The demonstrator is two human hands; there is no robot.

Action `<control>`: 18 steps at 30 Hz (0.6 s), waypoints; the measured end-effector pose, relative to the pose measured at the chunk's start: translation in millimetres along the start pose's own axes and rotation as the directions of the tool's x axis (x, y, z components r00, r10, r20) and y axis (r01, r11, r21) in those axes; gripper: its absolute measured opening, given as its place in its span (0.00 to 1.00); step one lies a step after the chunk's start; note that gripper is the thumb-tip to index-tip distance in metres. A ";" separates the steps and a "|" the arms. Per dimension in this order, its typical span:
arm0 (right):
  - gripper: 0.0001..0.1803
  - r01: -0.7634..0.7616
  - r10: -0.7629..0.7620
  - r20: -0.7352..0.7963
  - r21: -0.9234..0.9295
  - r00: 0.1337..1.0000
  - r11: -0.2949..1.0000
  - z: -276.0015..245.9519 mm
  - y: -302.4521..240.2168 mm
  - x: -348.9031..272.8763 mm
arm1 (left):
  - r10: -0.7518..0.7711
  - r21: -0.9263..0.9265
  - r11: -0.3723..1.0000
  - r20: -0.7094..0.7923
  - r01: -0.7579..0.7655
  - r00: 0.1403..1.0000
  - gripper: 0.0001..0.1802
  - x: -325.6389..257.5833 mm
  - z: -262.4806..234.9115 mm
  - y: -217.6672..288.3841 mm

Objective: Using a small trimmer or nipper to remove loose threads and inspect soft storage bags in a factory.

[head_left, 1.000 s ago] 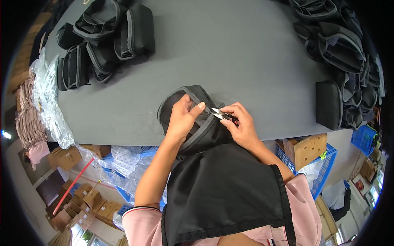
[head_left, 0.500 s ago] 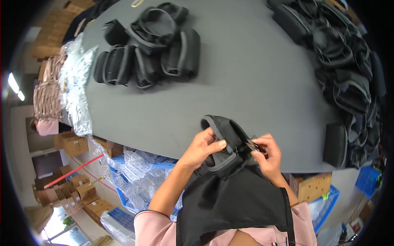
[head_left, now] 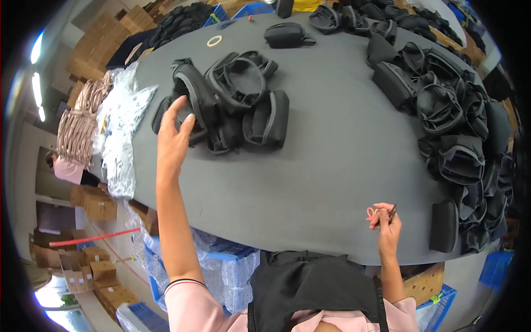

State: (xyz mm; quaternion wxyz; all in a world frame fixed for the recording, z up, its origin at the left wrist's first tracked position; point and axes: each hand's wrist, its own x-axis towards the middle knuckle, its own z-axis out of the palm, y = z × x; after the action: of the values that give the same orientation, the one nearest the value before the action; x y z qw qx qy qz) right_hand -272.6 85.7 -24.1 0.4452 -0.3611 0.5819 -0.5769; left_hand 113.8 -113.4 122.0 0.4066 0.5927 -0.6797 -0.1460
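My left hand (head_left: pixel 176 138) reaches out over the pile at the left, thumb and fingers apart. Just beyond its fingertips a black pouch with grey trim (head_left: pixel 200 99) stands tilted on the pile; whether the fingers still touch it I cannot tell. Beside it are more of the same kind, among them an open-topped pouch (head_left: pixel 243 83) and one lying on its side (head_left: pixel 268 119). Near the table's front edge my right hand (head_left: pixel 386 226) is closed around small dark thread snips (head_left: pixel 393 211). A thin reddish loop (head_left: pixel 371 213) shows at its fingers.
The grey table (head_left: pixel 326 182) carries a long heap of black pouches (head_left: pixel 442 105) along the right side. One upright pouch (head_left: pixel 444 226) stands at the near right. A tape ring (head_left: pixel 214 41) lies far back. Clear plastic bags (head_left: pixel 119 138) cover the left edge; blue crates stand below.
The pouch that was in my left hand is now on the left pile, and that hand has opened. My right hand has moved slightly right, still with the snips.
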 end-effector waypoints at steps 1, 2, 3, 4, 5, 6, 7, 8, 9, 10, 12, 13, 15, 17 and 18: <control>0.09 -0.003 -0.002 -0.080 -0.070 0.997 0.998 -10.0 -3.5 2.3 | 0.018 0.093 0.996 -0.040 -0.014 0.999 0.24 5.5 4.6 -6.0; 0.09 -0.022 -0.004 -0.178 -0.142 0.984 0.990 -23.8 -5.9 0.2 | 0.044 0.176 0.984 -0.065 -0.031 0.997 0.26 7.9 13.1 -10.3; 0.08 0.047 -0.100 -0.230 -0.225 0.968 0.973 -39.4 -7.0 0.8 | 0.039 0.162 0.986 -0.059 -0.029 0.997 0.27 7.8 19.9 -21.8; 0.07 0.098 -0.237 -0.278 -0.435 0.931 0.895 -64.5 -7.2 -0.7 | 0.059 0.094 0.994 -0.015 -0.057 0.998 0.28 4.3 31.0 -32.8; 0.07 0.095 -0.362 -0.306 -0.633 0.881 0.768 -89.3 -7.8 -3.7 | 0.017 0.032 0.999 0.049 -0.019 0.999 0.29 -0.7 43.9 -37.2; 0.06 0.071 -0.421 -0.345 -0.698 0.839 0.713 -104.6 -14.8 -7.4 | -0.046 -0.087 0.995 0.128 0.057 0.991 0.29 -6.9 51.7 -45.7; 0.06 0.026 -0.477 -0.378 -0.762 0.794 0.647 -124.9 -24.7 -9.7 | -0.125 -0.099 0.985 0.169 0.143 0.978 0.30 -14.7 57.9 -50.7; 0.09 -0.026 -0.558 -0.400 -0.828 0.727 0.560 -149.6 -20.8 -7.4 | -0.159 -0.133 0.973 0.198 0.187 0.967 0.30 -23.8 47.6 -58.3; 0.14 -0.213 -0.603 -0.413 -0.902 0.683 0.376 -174.2 -22.1 -8.3 | -0.226 -0.050 0.970 0.179 0.238 0.958 0.29 -32.0 44.5 -53.5; 0.21 -0.268 -0.663 -0.396 -0.918 0.635 0.292 -194.6 -23.2 -8.1 | -0.219 -0.113 0.964 0.172 0.240 0.960 0.29 -38.6 43.4 -68.1; 0.30 -0.501 -0.542 -0.595 -0.800 0.593 0.331 -240.8 0.0 -17.3 | -0.203 -0.134 0.963 0.207 0.234 0.957 0.27 -48.4 69.5 -76.5; 0.31 -0.563 -0.467 -0.647 -0.759 0.602 0.326 -254.3 7.8 -23.4 | -0.184 -0.181 0.954 0.277 0.239 0.943 0.27 -52.1 90.2 -63.0; 0.25 -0.558 -0.422 -0.655 -0.755 0.627 0.343 -267.0 11.6 -34.6 | -0.149 -0.219 0.942 0.410 0.256 0.900 0.26 -66.9 119.2 -35.1; 0.21 -0.538 -0.414 -0.642 -0.767 0.646 0.349 -255.0 -1.8 -35.1 | -0.067 -0.253 0.938 0.534 0.236 0.843 0.26 -71.9 135.4 -14.7; 0.18 -0.490 -0.400 -0.598 -0.800 0.694 0.346 -249.2 -8.7 -34.7 | -0.014 -0.265 0.942 0.585 0.207 0.811 0.25 -78.6 142.3 0.4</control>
State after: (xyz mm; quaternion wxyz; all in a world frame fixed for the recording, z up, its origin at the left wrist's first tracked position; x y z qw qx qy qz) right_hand -494.4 204.7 -27.4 -0.0938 -0.2718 0.9342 -0.2114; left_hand 7.6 -80.9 3.3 0.2624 0.4868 -0.7022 -0.4485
